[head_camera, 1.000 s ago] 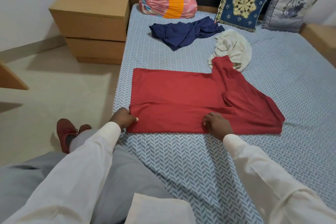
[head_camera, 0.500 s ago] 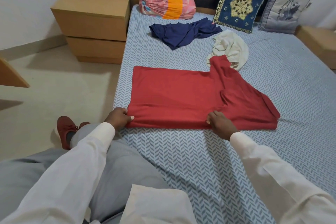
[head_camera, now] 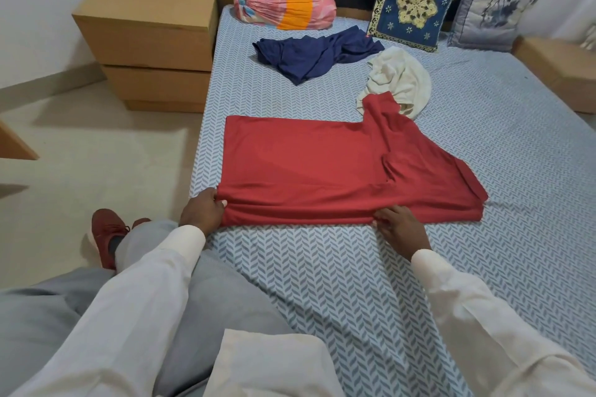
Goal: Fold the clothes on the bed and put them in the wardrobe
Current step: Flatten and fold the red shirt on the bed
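Our left hand (head_camera: pixel 201 209) pinches the near-left corner of the red fabric T-shirt (head_camera: pixel 306 164), spread by the left edge of the chevron-sheeted bed (head_camera: pixel 322 284). Our right hand (head_camera: pixel 400 229) pinches the same near hem, further right. The hem lay flat a second ago and now rises, so the fold is starting. Toward the headboard edge, the crumpled navy garment (head_camera: pixel 316 55) and cream cloth garment (head_camera: pixel 400 80) wait unfolded.

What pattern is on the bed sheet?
Blue-grey and white herringbone; the bed sheet shows best in the head view.
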Tool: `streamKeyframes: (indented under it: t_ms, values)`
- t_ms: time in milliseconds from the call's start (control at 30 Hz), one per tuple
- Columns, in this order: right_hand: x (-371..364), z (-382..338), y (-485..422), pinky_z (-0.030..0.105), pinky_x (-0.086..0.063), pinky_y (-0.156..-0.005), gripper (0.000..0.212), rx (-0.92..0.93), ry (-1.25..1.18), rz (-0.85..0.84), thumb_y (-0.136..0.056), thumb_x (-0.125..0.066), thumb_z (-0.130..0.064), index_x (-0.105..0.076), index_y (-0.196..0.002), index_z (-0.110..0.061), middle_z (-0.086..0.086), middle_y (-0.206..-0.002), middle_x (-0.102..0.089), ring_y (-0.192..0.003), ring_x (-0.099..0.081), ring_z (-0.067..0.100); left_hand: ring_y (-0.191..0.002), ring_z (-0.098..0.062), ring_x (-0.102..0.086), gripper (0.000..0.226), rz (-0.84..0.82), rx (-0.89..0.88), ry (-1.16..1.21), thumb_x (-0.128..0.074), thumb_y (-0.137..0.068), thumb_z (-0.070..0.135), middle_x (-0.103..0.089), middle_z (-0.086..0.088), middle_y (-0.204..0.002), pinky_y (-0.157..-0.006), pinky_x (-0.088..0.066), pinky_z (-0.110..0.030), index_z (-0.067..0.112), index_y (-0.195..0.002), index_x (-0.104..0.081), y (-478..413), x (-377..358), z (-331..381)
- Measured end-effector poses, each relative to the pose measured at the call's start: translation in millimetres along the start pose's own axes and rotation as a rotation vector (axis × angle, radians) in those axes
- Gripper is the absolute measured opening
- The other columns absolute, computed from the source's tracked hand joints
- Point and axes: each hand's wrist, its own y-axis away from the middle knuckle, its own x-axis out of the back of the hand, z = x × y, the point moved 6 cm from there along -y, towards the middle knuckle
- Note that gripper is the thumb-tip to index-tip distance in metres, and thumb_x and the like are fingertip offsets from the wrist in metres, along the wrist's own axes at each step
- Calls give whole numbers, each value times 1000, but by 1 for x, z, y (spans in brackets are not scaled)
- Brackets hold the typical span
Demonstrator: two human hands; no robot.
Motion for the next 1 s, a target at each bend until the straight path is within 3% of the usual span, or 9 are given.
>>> streamKeyframes:
  t_ms: [200,400,567,667,733,833,900,967,1000]
  values:
    - [1,-4,-9,29,-38,-66,19,-86,74,-202,-68,-51,-45,-62,-68,-29,-6,-73,-62,-75,-61,22,-105,-36,-58,29,-41,11,39,-57,-93,25,-64,-18,-112,-88,-46,-38,11,-118,-54,2,-4,-2]
    - [-15,-27,-20,30,-44,-74,25,-238,-148,-60,-70,-57,-12,-74,-89,-10,12,-86,-67,-82,-61,32,-109,-36,-58,35,-5,26,71,-62,-89,19,-65,-16,-115,-90,-45,-37,14,-123,-52,9,0,0]
    - [-25,-97,-31,27,-52,-73,23,12,-327,-345,-79,-56,-7,-76,-84,-17,-2,-85,-73,-70,-64,11,-108,-36,-59,39,4,10,75,-62,-89,18,-65,-15,-116,-92,-46,-39,15,-126,-51,11,1,-1]
    - [-10,-83,-52,31,-51,-83,26,-72,-335,-138,-77,-57,-6,-76,-92,-13,7,-94,-74,-85,-68,24,-106,-36,-59,40,18,-5,39,-60,-88,15,-63,-15,-118,-90,-47,-41,14,-127,-50,12,2,1]
    - [-17,-93,-54,31,-52,-82,34,-35,-287,-242,-75,-54,-1,-76,-99,-12,8,-94,-73,-86,-67,26,-104,-38,-57,43,77,-94,-98,-56,-86,13,-56,-16,-121,-89,-47,-44,11,-128,-48,14,6,10]
    - [-36,-121,-47,31,-57,-75,36,38,-432,-582,-78,-48,6,-75,-93,-12,2,-80,-73,-75,-69,18,-97,-39,-56,43,229,-376,-280,-59,-81,10,-54,-18,-112,-85,-49,-46,8,-124,-56,21,9,39]
    - [-36,-123,-54,33,-58,-74,31,29,-479,-530,-78,-49,-4,-76,-89,-16,1,-78,-74,-73,-70,19,-93,-37,-57,40,207,-510,-235,-61,-79,5,-57,-16,-107,-81,-50,-43,9,-118,-63,25,2,57]
    - [-27,-114,-64,34,-56,-78,29,18,-424,-328,-76,-52,-13,-76,-91,-17,0,-87,-75,-79,-69,21,-98,-32,-57,34,33,-551,-200,-59,-84,8,-59,-11,-109,-83,-50,-39,13,-117,-65,23,-14,68]
    - [-28,-113,-66,32,-54,-81,29,29,-406,-329,-78,-53,-10,-76,-95,-16,-1,-90,-74,-82,-68,19,-101,-29,-56,31,-82,-548,-215,-58,-88,12,-59,-8,-110,-85,-49,-38,16,-118,-64,22,-24,69]
